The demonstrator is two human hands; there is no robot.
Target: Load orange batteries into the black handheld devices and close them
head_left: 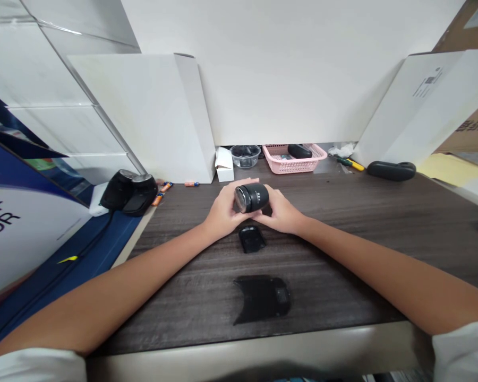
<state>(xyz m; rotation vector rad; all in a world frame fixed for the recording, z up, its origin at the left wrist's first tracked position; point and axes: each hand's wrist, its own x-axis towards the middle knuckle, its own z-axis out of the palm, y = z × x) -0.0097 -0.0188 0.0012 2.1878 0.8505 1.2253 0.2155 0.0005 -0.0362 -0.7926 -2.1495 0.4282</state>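
Note:
Both hands hold a black cylindrical device (pixel 256 196) above the dark wooden table (pixel 175 313). Its round, glassy end with a silver ring faces left. My left hand (pixel 223 209) is wrapped round that left end from below and behind. My right hand (pixel 281 209) grips the other end, fingers partly hidden behind it. Just below the hands, a small black cover (pixel 252 239) lies on the table. Nearer the front edge lies a larger, flat black panel (pixel 263 298) with one curved-in side.
At the back stand a small white box (pixel 224 164), a clear bowl (pixel 245 156) and a pink basket (pixel 295 165). A black case (pixel 391 170) and a yellow-handled tool (pixel 355 165) lie right. Orange batteries (pixel 158 199) and black devices (pixel 129 192) are left.

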